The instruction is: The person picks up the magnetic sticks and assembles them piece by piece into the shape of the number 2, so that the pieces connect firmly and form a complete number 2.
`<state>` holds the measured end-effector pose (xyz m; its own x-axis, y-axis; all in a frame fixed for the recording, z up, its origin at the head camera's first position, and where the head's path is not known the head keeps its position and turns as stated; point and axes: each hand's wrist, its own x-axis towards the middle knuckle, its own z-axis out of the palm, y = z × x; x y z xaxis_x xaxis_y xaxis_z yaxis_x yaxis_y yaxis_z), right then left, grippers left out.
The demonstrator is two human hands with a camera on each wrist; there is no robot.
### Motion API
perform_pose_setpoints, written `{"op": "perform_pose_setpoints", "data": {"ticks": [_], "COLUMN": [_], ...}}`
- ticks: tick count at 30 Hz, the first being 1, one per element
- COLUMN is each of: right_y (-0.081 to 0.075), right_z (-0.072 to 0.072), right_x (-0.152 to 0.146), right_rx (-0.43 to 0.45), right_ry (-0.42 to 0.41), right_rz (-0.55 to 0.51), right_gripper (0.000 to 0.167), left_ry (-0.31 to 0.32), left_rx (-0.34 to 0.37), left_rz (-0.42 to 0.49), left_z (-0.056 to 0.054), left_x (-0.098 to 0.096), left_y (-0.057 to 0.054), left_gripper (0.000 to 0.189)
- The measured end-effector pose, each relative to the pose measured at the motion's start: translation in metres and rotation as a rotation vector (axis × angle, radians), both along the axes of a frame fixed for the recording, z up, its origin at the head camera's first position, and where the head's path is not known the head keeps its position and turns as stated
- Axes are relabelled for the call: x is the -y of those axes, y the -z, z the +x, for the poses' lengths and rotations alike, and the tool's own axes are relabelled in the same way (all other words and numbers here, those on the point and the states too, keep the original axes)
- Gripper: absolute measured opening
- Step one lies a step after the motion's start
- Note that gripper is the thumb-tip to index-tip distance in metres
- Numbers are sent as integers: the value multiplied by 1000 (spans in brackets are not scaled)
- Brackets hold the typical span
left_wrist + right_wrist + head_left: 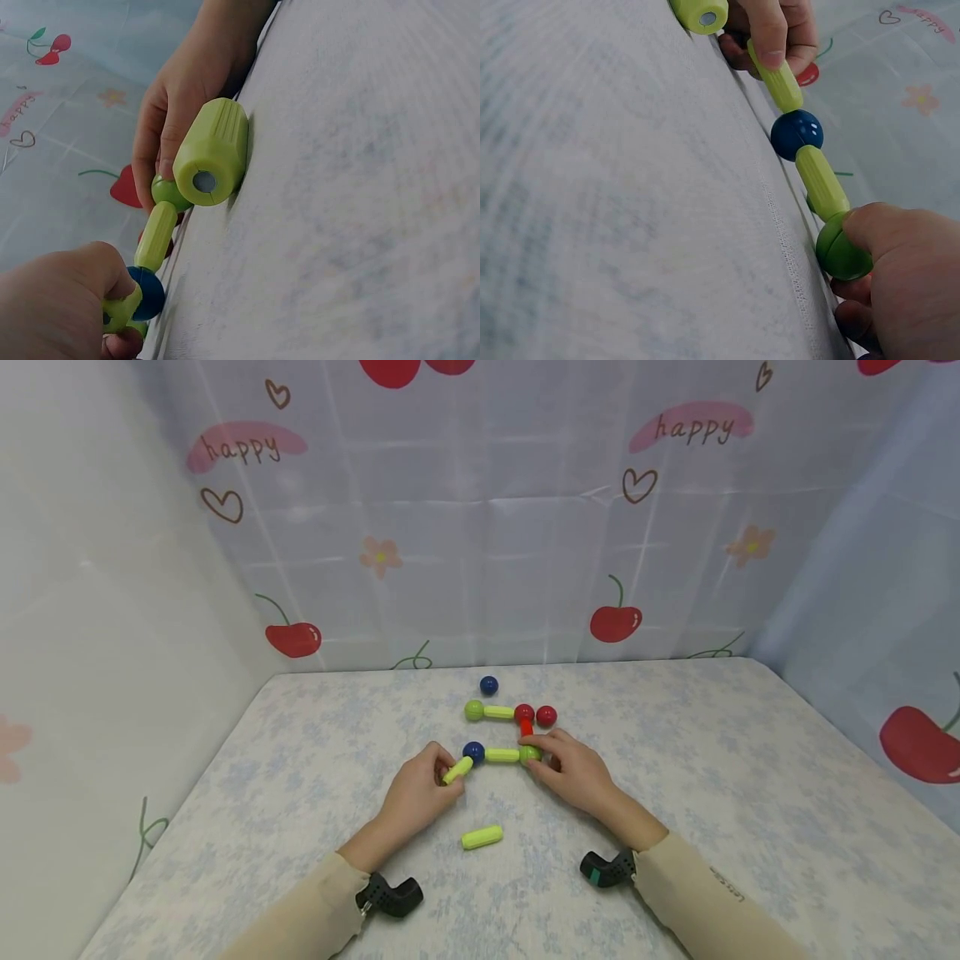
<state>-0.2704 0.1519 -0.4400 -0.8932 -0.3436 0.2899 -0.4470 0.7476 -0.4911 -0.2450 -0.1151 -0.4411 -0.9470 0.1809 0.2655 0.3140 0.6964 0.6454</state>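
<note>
My left hand (422, 787) pinches a yellow-green magnetic rod (457, 770), whose far end touches a blue ball (473, 752). From that ball a second yellow-green rod (502, 755) runs right to a green ball (530, 753). My right hand (576, 770) holds this green ball between thumb and fingers. A red rod (527, 727) leads back from it to a red ball (524, 714), joined by another yellow-green rod (498, 712) to a second green ball (474, 710). In the right wrist view the left thumb lies on the pinched rod (781, 86).
One loose yellow-green rod (482, 837) lies on the table nearer me, between the forearms. Behind the chain is a loose blue ball (489, 685). Another red ball (547, 716) sits right beside the chain's red one. A printed curtain (495, 568) hangs behind the table.
</note>
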Motion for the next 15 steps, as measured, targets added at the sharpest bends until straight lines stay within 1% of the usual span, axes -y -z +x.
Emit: {"op": "perform_pose_setpoints", "data": {"ticks": [6, 9, 11, 15], "right_y": [0, 1, 1, 1], "right_z": [1, 1, 1, 1], "right_x": [-1, 0, 0, 1], "right_rx": [-7, -13, -14, -8], "right_ry": [-1, 3, 7, 16], "right_rz": [2, 2, 5, 10], "right_gripper": [34, 34, 34, 34], "left_ry": [21, 41, 64, 136], "left_rx": [-7, -12, -10, -6], "left_rz": [7, 13, 22, 54], "left_z": [-1, -1, -1, -1], "left_x": [0, 1, 1, 1], "left_y": [1, 2, 2, 3], "left_gripper": [23, 25, 26, 29]}}
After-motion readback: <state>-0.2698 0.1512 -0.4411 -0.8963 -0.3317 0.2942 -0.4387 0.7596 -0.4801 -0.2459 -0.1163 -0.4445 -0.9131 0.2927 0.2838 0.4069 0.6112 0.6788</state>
